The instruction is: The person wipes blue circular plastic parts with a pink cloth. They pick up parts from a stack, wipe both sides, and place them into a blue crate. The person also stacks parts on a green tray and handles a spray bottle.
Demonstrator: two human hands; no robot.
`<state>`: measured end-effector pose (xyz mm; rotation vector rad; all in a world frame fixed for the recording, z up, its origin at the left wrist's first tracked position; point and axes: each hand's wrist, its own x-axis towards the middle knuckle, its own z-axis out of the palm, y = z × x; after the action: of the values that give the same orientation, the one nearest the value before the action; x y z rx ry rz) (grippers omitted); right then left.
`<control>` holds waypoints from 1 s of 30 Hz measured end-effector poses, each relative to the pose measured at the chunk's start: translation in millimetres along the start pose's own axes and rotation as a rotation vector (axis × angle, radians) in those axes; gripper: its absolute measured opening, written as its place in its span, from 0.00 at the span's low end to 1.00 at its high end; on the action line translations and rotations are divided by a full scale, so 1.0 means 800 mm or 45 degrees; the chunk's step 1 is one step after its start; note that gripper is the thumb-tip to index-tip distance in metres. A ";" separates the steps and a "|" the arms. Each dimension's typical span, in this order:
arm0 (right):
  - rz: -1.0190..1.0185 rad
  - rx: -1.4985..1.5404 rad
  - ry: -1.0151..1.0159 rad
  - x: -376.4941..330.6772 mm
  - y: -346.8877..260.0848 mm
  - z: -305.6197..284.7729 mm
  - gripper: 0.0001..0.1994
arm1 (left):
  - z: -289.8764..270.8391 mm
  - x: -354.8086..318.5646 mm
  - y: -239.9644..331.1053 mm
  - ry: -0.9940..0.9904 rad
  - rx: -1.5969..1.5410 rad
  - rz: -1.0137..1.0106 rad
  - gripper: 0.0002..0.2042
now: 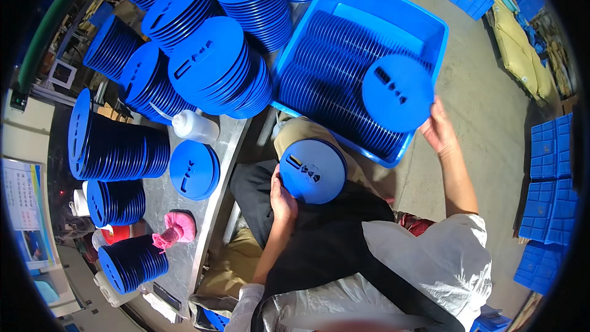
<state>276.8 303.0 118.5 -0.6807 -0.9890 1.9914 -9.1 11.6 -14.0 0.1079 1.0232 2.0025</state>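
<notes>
**A:** What is the left hand (281,200) doing?

**B:** It grips a small pile of round blue discs (313,170). The pile rests on the person's lap, on a black apron (326,240). The top disc has little cut-out shapes in it.

**A:** And the right hand (437,129)?

**B:** It holds one blue disc (397,93) by its edge. The fingers are curled around the rim. That disc stands up over the blue bin (430,21).

**A:** What is in the bin?

**B:** Rows of more discs (335,80), standing on their edges, packed close. The bin sits just past the left hand and beside the right hand.

**A:** What is off to the left of the left hand?

**B:** A metal counter (209,203). One short pile of discs (193,169) lies flat there, near the hand. Past it is a white squeeze bottle (193,126) lying on its side. Tall stacks of blue discs (209,67) lean behind the bottle. A pink cloth thing (176,229) sits on the counter too, closer to the person.

**A:** And to the right of the right hand?

**B:** Blue crates (550,197) on the floor, well apart from it.
</notes>
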 end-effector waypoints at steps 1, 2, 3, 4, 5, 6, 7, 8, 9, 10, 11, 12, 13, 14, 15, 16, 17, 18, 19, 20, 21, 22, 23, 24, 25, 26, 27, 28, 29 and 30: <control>0.135 0.086 0.024 -0.007 0.016 0.019 0.20 | 0.000 0.000 0.000 0.001 0.005 -0.021 0.22; 0.188 0.103 -0.004 -0.013 0.043 0.012 0.16 | 0.003 0.004 0.000 -0.008 0.006 -0.042 0.22; 0.280 0.220 -0.066 -0.012 0.075 0.002 0.12 | 0.006 0.008 -0.001 -0.016 0.010 -0.056 0.22; 0.350 0.288 -0.096 -0.017 0.094 0.014 0.10 | 0.006 0.014 -0.005 0.020 -0.052 -0.067 0.21; 0.289 0.289 -0.242 -0.022 0.113 0.023 0.13 | 0.000 0.021 -0.009 -0.016 -0.063 -0.071 0.20; 0.346 0.336 -0.238 -0.024 0.132 0.021 0.15 | -0.009 0.029 -0.014 -0.065 -0.079 -0.069 0.20; 0.382 0.366 -0.169 -0.027 0.129 0.036 0.17 | -0.011 0.036 -0.019 -0.113 -0.101 -0.054 0.20; 0.273 0.297 -0.247 -0.028 0.134 0.036 0.17 | 0.006 0.035 -0.014 0.017 -0.173 -0.092 0.19; 0.301 0.271 -0.319 -0.030 0.133 0.038 0.17 | 0.000 0.036 -0.014 -0.026 -0.151 -0.065 0.18; 0.337 0.228 -0.335 -0.033 0.126 0.048 0.15 | 0.000 0.037 -0.015 0.005 -0.172 -0.064 0.18; 0.378 0.189 -0.350 -0.037 0.119 0.060 0.12 | -0.001 0.036 -0.014 0.042 -0.189 -0.062 0.18; 0.479 0.139 -0.365 -0.044 0.114 0.068 0.13 | -0.005 0.034 -0.011 -0.098 -0.222 -0.056 0.19; 0.584 0.086 -0.369 -0.053 0.115 0.074 0.13 | -0.005 0.030 -0.006 -0.233 -0.254 -0.058 0.21; 0.681 -0.026 -0.237 -0.061 0.125 0.078 0.15 | -0.003 0.026 -0.005 -0.187 -0.257 -0.070 0.21; 0.780 -0.126 -0.105 -0.070 0.139 0.082 0.16 | 0.003 0.020 0.001 -0.183 -0.217 -0.060 0.21; 0.801 -0.315 -0.174 -0.080 0.150 0.083 0.19 | 0.012 0.016 0.004 -0.151 -0.210 -0.096 0.22; 0.723 -0.453 -0.342 -0.083 0.163 0.082 0.23 | 0.017 0.014 0.005 -0.117 -0.202 -0.132 0.22; 0.703 -0.469 -0.288 -0.088 0.188 0.082 0.24 | 0.006 0.011 0.002 -0.133 -0.098 -0.151 0.22; 0.688 -0.484 -0.231 -0.092 0.200 0.088 0.26 | 0.013 0.005 0.007 -0.145 0.023 -0.123 0.23; 0.696 -0.538 -0.226 -0.090 0.202 0.086 0.26 | 0.018 0.002 0.013 -0.139 0.005 -0.140 0.23; 0.697 -0.599 -0.228 -0.091 0.192 0.092 0.27 | 0.020 -0.002 0.017 -0.136 -0.019 -0.150 0.23; 0.698 -0.660 -0.227 -0.091 0.187 0.096 0.27 | 0.019 -0.005 0.018 -0.139 -0.020 -0.140 0.23; 0.560 -0.736 -0.303 -0.091 0.191 0.091 0.27 | 0.016 -0.009 0.018 -0.143 -0.022 -0.130 0.23; 0.428 -0.808 -0.377 -0.089 0.194 0.087 0.26 | 0.014 -0.013 0.017 -0.141 -0.024 -0.124 0.24; 0.294 -0.879 -0.450 -0.088 0.196 0.084 0.26 | 0.010 -0.013 0.013 -0.135 0.018 -0.097 0.24; 0.302 -0.945 -0.455 -0.088 0.197 0.080 0.25 | 0.005 -0.010 0.009 -0.130 0.059 -0.069 0.24; 0.316 -1.011 -0.461 -0.089 0.186 0.087 0.25 | 0.010 -0.011 0.009 -0.119 0.099 -0.044 0.24; 0.329 -1.079 -0.466 -0.090 0.180 0.090 0.24 | 0.016 -0.014 0.012 -0.099 0.050 -0.083 0.24; 0.313 -1.031 -0.442 -0.089 0.185 0.083 0.23 | 0.020 -0.014 0.011 -0.103 0.038 -0.084 0.24; 0.297 -0.976 -0.417 -0.090 0.192 0.081 0.21 | 0.022 -0.015 0.013 -0.109 0.033 -0.085 0.24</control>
<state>204.7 158.3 35.4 -0.9130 -1.9959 1.9282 -1.0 11.1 8.2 0.1701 0.9863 1.9082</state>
